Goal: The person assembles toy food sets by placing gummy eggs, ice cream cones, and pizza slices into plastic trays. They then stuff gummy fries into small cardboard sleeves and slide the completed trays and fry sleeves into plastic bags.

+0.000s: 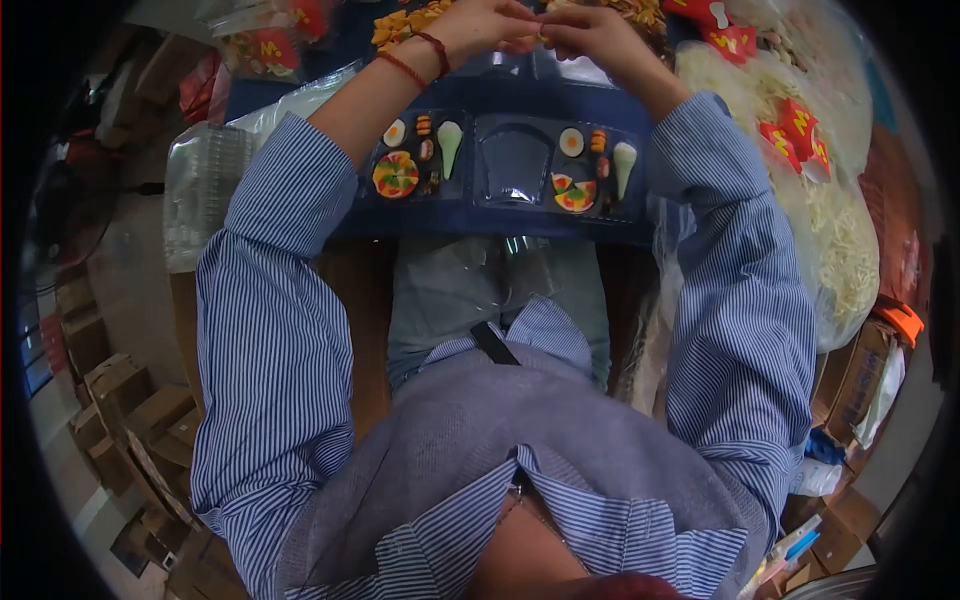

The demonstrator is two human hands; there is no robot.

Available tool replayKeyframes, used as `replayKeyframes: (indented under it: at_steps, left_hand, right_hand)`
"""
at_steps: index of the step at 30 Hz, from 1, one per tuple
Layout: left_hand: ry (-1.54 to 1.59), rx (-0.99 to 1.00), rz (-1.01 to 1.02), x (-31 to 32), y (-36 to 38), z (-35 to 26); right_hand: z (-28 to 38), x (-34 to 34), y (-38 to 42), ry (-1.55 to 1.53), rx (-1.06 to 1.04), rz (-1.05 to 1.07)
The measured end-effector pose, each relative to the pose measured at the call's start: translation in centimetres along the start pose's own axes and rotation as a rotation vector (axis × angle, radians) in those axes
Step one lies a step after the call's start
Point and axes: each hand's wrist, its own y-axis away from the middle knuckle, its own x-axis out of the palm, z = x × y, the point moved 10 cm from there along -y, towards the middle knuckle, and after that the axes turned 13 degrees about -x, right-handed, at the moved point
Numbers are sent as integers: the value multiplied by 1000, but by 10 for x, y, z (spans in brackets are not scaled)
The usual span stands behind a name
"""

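My left hand point(488, 28) and my right hand point(592, 42) meet at the top edge of the view, above the blue-covered table. The fingers of both are pinched together around a tiny thing, too small to name. Closer to my body lie clear plastic blister trays point(515, 203). In their compartments sit miniature toy foods: a round pizza point(396, 175), a pizza with a gap in it point(574, 194), fried eggs point(571, 142), ice cream cones point(624, 168) and small burgers point(424, 125). Part of another tray point(575, 70) shows below my hands.
Orange-yellow pieces point(405, 25) are heaped beyond my left wrist. At right lie a large clear bag of pale pieces point(845, 235) and red fries boxes point(798, 130). Stacked clear trays point(208, 185) stand at left. Cardboard boxes point(150, 405) are on the floor.
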Motion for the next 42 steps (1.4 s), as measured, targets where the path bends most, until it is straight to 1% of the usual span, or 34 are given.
replayKeyframes:
  at_steps: [2, 7, 9, 10, 11, 12, 13, 14, 15, 17, 18, 19, 20, 21, 22, 24, 26, 27, 28, 29, 30, 32, 33, 35, 36, 37, 38, 39, 40, 42]
  left_hand:
    - [156, 0, 68, 1, 4, -7]
    - [574, -21, 267, 9, 17, -25]
    - [733, -44, 336, 13, 23, -31]
    - [807, -60, 366, 16, 26, -33]
    - [799, -41, 425, 23, 32, -37]
    - [794, -46, 424, 29, 35, -35]
    - [659, 74, 345, 28, 38, -42]
    - [522, 194, 265, 27, 42, -50]
    - [515, 194, 264, 33, 43, -49]
    - [464, 261, 293, 44, 48, -53]
    - [458, 262, 291, 49, 50, -51]
    - [376, 375, 192, 46, 57, -57]
    - [293, 488, 92, 43, 64, -61]
    - [290, 488, 91, 43, 65, -62]
    - [245, 497, 78, 44, 67, -62]
    - [201, 503, 64, 45, 73, -65]
    - [235, 434, 45, 42, 74, -63]
    - [235, 434, 44, 42, 75, -64]
    - [246, 379, 67, 44, 74, -61]
    - [257, 323, 90, 47, 72, -57]
    - [257, 320, 88, 47, 72, -58]
    - [315, 174, 144, 54, 64, -48]
    - [316, 168, 144, 54, 63, -48]
    - [434, 1, 313, 68, 55, -34]
    - [433, 1, 314, 70, 53, -29]
    - [497, 0, 262, 66, 51, -23]
    - [561, -1, 211, 61, 49, -15]
    - [561, -3, 212, 55, 50, -14]
    - [585, -42, 229, 50, 50, -8]
    - [613, -86, 244, 42, 51, -7]
  right_hand:
    - [1, -13, 19, -72, 36, -40]
    - [10, -16, 86, -204, 147, -137]
    - [28, -26, 112, -154, 5, -280]
    - [29, -26, 124, -96, -21, -260]
    - [25, -22, 134, -101, -21, -257]
    - [30, -22, 142, 211, -80, -250]
    - [33, -19, 150, 523, -140, -241]
    - [25, -14, 156, 559, -170, -293]
    - [23, -5, 158, 555, -175, -297]
    - [22, 12, 160, 732, -154, -278]
    - [29, 22, 162, 914, -244, -256]
    - [26, 23, 163, 912, -248, -257]
    - [33, 29, 165, 1079, -314, -253]
    - [39, 35, 166, 1247, -380, -248]
    - [40, 36, 166, 1245, -382, -249]
    - [45, 43, 169, 1362, -412, -220]
    - [44, 46, 168, 1372, -445, -195]
    - [45, 49, 167, 1380, -477, -169]
    - [45, 49, 167, 1379, -478, -167]
    - [46, 45, 166, 1321, -467, -184]
    - [47, 43, 164, 1264, -457, -199]
    - [49, 48, 165, 1204, -448, -186]
    - [48, 51, 166, 1144, -433, -179]
    - [48, 61, 165, 1174, -429, -159]
    - [48, 64, 164, 1209, -426, -142]
    - [49, 64, 163, 1208, -426, -143]
    - [48, 61, 162, 1240, -384, -148]
    - [47, 59, 161, 1271, -341, -151]
    - [47, 59, 161, 1270, -340, -148]
    - [46, 59, 159, 1173, -359, -152]
